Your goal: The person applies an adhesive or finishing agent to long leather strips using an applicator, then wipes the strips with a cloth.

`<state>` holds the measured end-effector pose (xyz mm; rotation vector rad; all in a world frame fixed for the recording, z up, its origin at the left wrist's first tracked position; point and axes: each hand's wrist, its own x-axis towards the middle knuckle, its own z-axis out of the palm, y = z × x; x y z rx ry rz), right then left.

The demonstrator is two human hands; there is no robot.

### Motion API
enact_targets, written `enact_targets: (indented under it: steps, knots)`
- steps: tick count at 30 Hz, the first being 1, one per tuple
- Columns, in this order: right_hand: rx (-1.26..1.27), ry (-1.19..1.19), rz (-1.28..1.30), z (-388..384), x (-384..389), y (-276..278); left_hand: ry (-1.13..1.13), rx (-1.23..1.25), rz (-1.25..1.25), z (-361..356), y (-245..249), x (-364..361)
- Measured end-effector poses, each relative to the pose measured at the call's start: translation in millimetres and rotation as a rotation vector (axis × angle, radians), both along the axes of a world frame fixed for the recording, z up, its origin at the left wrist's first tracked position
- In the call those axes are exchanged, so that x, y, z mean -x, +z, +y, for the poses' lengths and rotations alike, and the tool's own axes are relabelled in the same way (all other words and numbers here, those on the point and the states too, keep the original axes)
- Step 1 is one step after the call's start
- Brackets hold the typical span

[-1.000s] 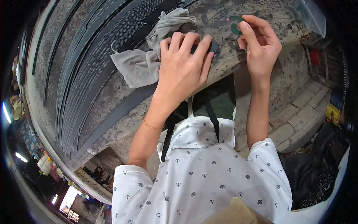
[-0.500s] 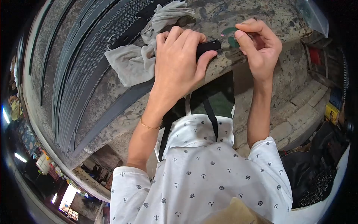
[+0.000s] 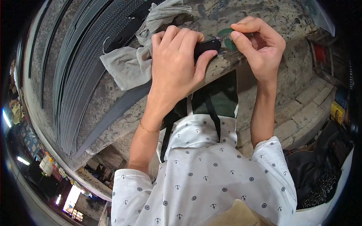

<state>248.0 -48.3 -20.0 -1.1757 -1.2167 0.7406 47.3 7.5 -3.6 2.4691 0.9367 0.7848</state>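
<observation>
1. Left hand (image 3: 176,62) lies palm down on the workbench (image 3: 271,17). Its fingers curl over the black strap end (image 3: 207,45) and the thumb presses that end from the near side, so the grip is closed on it.
2. Black strap end: at the near edge of the workbench, between the two hands. Only its tip shows past the fingers.
3. Right hand (image 3: 262,47) has thumb and forefinger pinched together on a green piece (image 3: 228,43), just beside the strap tip. Whether the two touch cannot be told.
4. The right hand's curled fingers hide the bench surface behind the green piece.
5. Grey cloth (image 3: 126,66): crumpled, lying under and to the left of the left hand, partly over the strap stack (image 3: 81,60).
6. Strap stack: many long dark straps laid side by side along the bench, well left of the hands.
7. Clear plastic bag (image 3: 319,17) sits at the far right of the bench, apart from the right hand.
8. A thin bracelet (image 3: 148,130) is on the left wrist.
9. Yellow box (image 3: 336,112) and a heap of dark metal parts (image 3: 323,190) are low on the right, off the bench.
</observation>
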Motion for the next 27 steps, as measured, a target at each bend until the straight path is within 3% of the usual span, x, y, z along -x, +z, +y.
enact_targets:
  steps: [27]
  knots:
    - [0.008,0.003,0.021,0.2,-0.6,-0.8,0.010,-0.035,-0.012,0.5,-1.1,-0.6]
